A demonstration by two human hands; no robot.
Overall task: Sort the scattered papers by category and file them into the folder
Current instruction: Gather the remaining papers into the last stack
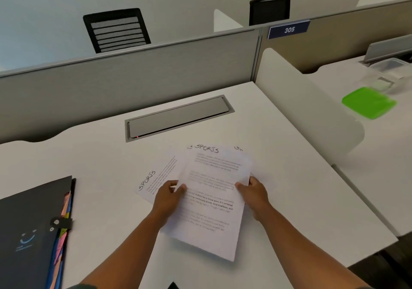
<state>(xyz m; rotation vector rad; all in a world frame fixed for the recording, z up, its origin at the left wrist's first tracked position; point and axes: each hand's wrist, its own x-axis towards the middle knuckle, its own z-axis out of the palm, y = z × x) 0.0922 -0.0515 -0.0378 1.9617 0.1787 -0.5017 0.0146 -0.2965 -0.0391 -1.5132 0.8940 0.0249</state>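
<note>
- Your left hand (170, 194) pinches the left edge of a fanned stack of white printed sheets headed "SPORTS" in handwriting (211, 190), thumb on top and fingers curled beneath; the forearm comes in from the near edge at a slant.
- Your right hand (253, 190) grips the right edge of the same stack, thumb on the top page, the other fingers hidden behind the paper.
- The stack sits at mid-desk between both hands, its near corner hanging towards you; whether it is lifted off the surface or resting on it cannot be told. One sheet splays out to the left under your left hand, its "SPORTS" heading running sideways.
- A black expanding file folder with a snap strap (33, 228) lies at the near left, well apart from the stack. It is closed, with coloured tabbed dividers showing along its right edge.
- The white desk top (89, 155) shows bare surface between folder and papers and to the right of them.
- A grey recessed cable hatch (178, 117) lies beyond the papers, and a grey partition wall (133, 76) bounds the far edge.
- A white side divider (307, 101) closes the right; past it, a blurred green flat object (369, 102) lies on the next desk.
</note>
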